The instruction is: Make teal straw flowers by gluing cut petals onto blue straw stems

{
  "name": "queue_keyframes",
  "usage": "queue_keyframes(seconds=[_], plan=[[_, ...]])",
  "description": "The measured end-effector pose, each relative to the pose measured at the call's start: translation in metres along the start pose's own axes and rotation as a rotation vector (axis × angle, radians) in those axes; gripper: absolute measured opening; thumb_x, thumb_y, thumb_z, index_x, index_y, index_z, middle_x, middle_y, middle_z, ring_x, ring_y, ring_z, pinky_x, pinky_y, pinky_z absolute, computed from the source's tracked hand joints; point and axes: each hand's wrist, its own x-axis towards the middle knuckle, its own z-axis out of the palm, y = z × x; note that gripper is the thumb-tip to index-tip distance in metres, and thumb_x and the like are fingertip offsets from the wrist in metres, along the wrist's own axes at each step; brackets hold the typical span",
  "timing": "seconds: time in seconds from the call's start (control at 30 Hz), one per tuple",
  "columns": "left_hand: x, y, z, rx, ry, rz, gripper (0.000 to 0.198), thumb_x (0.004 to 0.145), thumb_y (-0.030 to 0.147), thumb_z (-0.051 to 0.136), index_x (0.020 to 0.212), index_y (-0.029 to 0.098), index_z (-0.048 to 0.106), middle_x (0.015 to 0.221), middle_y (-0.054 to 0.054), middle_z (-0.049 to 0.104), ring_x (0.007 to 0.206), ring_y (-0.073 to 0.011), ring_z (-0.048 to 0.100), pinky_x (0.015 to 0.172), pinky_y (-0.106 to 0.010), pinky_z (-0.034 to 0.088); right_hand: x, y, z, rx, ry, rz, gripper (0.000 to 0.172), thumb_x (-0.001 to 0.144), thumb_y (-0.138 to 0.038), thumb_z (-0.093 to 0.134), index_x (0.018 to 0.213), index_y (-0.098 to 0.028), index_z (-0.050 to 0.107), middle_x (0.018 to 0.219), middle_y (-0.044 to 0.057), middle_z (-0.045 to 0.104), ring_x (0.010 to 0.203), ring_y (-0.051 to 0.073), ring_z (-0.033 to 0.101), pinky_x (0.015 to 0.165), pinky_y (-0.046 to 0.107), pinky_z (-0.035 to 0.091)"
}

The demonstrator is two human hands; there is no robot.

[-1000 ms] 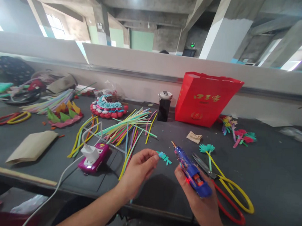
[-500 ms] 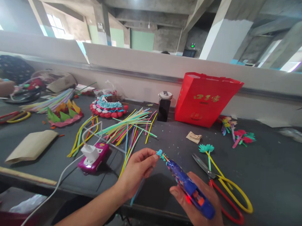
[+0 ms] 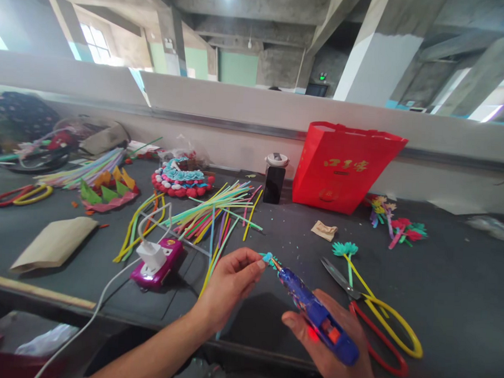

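Note:
My left hand (image 3: 236, 280) is closed, thumb and forefinger pinching a small light-blue pipe cleaner piece (image 3: 267, 257). Its far side and exact shape are partly hidden. My right hand (image 3: 332, 343) grips a dark-blue glue gun (image 3: 309, 303) with an orange part and a red light. The gun's nozzle points up and left, at or very near the blue piece; I cannot tell whether they touch. Just right of the gun lie scissors (image 3: 358, 294) with one red and one yellow handle. Beside their blades is a teal pipe-cleaner flower (image 3: 345, 249).
Pipe cleaners (image 3: 217, 210) lie loose mid-table. A purple power block (image 3: 159, 266) with a white plug and trailing cable is left of my hand. At the back stand a phone (image 3: 274, 184), propped on a cup, and a red bag (image 3: 347, 168). A paper packet (image 3: 53, 244) lies left.
The blue piece has turned slightly at my fingertips and the nozzle stays close to it. Another person's hand at the far left edge has gone out of view.

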Motion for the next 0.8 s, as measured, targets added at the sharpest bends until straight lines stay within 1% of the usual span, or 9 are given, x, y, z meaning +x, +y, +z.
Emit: queue_keyframes(seconds=[0.1, 0.27, 0.57, 0.8], plan=[[-0.0012, 0.0008, 0.0008, 0.007, 0.008, 0.007, 0.026, 0.075, 0.038, 0.074, 0.077, 0.015, 0.061, 0.056, 0.007, 0.044, 0.046, -0.0039, 0.029, 0.043, -0.019, 0.018, -0.0015, 0.0017, 0.0012, -0.004, -0.005, 0.000, 0.034, 0.085, -0.038, 0.064, 0.061, -0.021, 0.046, 0.052, -0.005, 0.049, 0.046, 0.010, 0.051, 0.047, 0.021, 0.041], [-0.0028, 0.0012, 0.0012, 0.018, 0.010, 0.024, 0.027, 0.075, 0.039, 0.074, 0.078, 0.015, 0.062, 0.056, 0.008, 0.041, 0.048, -0.0042, 0.029, 0.043, -0.018, 0.019, -0.0035, 0.0045, 0.0029, 0.033, -0.049, 0.049, 0.033, 0.085, -0.038, 0.064, 0.062, -0.021, 0.047, 0.054, -0.005, 0.050, 0.048, 0.010, 0.051, 0.048, 0.020, 0.042], [-0.0023, 0.0003, 0.0002, 0.040, -0.002, 0.033, 0.027, 0.077, 0.039, 0.073, 0.079, 0.015, 0.062, 0.057, 0.006, 0.043, 0.050, -0.0052, 0.032, 0.044, -0.018, 0.022, -0.0044, 0.0028, 0.0027, 0.059, -0.068, 0.097, 0.034, 0.085, -0.040, 0.064, 0.062, -0.021, 0.048, 0.054, -0.005, 0.050, 0.047, 0.010, 0.050, 0.047, 0.020, 0.042], [-0.0010, -0.0016, -0.0001, 0.017, -0.003, 0.024, 0.027, 0.075, 0.039, 0.073, 0.077, 0.014, 0.062, 0.054, 0.007, 0.044, 0.046, -0.0042, 0.031, 0.043, -0.018, 0.020, -0.0053, 0.0067, 0.0044, 0.050, -0.072, 0.150, 0.034, 0.085, -0.044, 0.064, 0.063, -0.021, 0.051, 0.056, -0.003, 0.053, 0.049, 0.011, 0.052, 0.048, 0.021, 0.043]])
